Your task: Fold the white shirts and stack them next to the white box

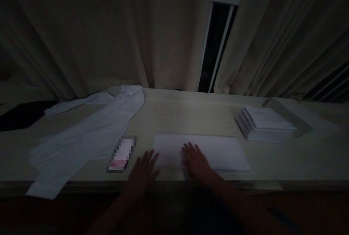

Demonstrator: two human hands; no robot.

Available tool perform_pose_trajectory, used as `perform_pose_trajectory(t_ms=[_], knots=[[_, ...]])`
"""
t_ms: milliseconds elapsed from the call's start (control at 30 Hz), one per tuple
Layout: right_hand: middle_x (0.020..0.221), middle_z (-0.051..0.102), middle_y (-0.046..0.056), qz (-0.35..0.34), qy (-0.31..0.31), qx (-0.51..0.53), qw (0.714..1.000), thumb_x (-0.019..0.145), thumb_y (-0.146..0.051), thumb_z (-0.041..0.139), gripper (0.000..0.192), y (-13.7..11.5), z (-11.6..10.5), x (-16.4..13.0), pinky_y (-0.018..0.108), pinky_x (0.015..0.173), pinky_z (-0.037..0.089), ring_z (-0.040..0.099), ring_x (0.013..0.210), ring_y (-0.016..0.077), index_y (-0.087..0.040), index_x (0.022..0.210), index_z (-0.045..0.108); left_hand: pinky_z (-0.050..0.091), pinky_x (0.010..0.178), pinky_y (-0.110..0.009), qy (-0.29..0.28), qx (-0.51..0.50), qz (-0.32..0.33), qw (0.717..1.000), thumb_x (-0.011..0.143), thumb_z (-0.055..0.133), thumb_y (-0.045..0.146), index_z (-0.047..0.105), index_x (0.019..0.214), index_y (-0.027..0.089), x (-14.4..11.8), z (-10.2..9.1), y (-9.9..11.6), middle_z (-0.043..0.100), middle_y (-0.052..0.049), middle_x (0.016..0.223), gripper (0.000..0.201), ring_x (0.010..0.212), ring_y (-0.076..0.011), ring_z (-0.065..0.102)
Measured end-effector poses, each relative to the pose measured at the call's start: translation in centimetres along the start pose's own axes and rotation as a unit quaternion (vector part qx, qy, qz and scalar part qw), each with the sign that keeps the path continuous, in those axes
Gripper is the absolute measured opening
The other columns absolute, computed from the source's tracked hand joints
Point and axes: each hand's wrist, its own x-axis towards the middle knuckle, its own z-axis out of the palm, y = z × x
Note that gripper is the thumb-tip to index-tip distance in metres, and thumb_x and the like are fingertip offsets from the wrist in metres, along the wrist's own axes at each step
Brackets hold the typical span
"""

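Both hands flat, fingers spread, gripping nothing — right hand (pixel 196 162) pressing the folded white cloth (pixel 201 152) at the table's (pixel 191 115) near edge, left hand (pixel 144 171) beside it on bare wood — uneven pressure could skew the fold or slide it off.

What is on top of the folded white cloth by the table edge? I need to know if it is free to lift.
The right hand lies flat on the folded white cloth; the left hand rests at its left edge. Whatever is beneath the cloth is hidden.
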Motion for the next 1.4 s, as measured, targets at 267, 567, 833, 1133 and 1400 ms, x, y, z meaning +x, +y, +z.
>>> perform_pose_trajectory(t_ms=[267, 567, 833, 1133, 1400], knots=[[0.151, 0.034, 0.013, -0.073, -0.039, 0.013, 0.997, 0.099, -0.038, 0.033, 0.05, -8.6, 6.9, 9.3, 0.052, 0.117, 0.013, 0.021, 0.143, 0.0278, -0.013, 0.142, 0.042, 0.021, 0.115, -0.052, 0.008, 0.046, 0.014, 0.999, 0.092, 0.04, 0.04, 0.034, 0.146, 0.016, -1.2, 0.9, -0.6, 0.028, -0.013, 0.155, 0.06, 0.144, -0.0296, 0.022], [0.153, 0.031, 0.014, -0.044, -0.079, -0.003, 0.996, 0.099, -0.044, 0.032, 0.055, -7.1, 7.8, 14.7, 0.053, 0.116, 0.012, 0.02, 0.143, 0.0287, -0.012, 0.144, 0.038, 0.016, 0.117, -0.051, 0.007, 0.014, -0.005, 1.0, 0.092, 0.037, 0.043, 0.03, 0.148, 0.013, -1.1, 0.3, -0.1, 0.032, -0.014, 0.153, 0.063, 0.143, -0.028, 0.025], [0.155, 0.024, 0.014, -0.003, -0.091, 0.017, 0.996, 0.1, -0.046, 0.027, 0.06, -7.0, 9.2, 16.3, 0.053, 0.116, 0.009, 0.015, 0.145, 0.0279, -0.011, 0.148, 0.03, 0.017, 0.117, -0.051, 0.008, 0.006, 0.0, 1.0, 0.092, 0.038, 0.043, 0.034, 0.146, 0.01, -1.1, 0.4, -0.2, 0.035, -0.017, 0.151, 0.063, 0.142, -0.029, 0.027], [0.156, 0.021, 0.014, -0.029, -0.048, 0.014, 0.998, 0.099, -0.05, 0.025, 0.063, -7.0, 7.1, 14.3, 0.052, 0.117, 0.008, 0.01, 0.146, 0.0268, -0.011, 0.148, 0.027, 0.022, 0.115, -0.053, 0.028, 0.02, 0.011, 0.999, 0.091, 0.042, 0.045, 0.034, 0.145, 0.011, -1.5, 1.2, -0.8, 0.036, -0.016, 0.15, 0.065, 0.14, -0.0293, 0.031], [0.151, 0.034, 0.017, 0.035, -0.043, 0.022, 0.998, 0.101, -0.04, 0.023, 0.056, -3.5, 5.0, 12.6, 0.049, 0.114, 0.022, 0.027, 0.141, 0.0284, -0.007, 0.144, 0.035, 0.03, 0.113, -0.05, 0.061, -0.086, -0.026, 0.994, 0.091, 0.033, 0.025, 0.04, 0.139, 0.004, 7.0, 0.1, 0.9, 0.036, -0.021, 0.149, 0.053, 0.141, -0.0283, 0.029]])
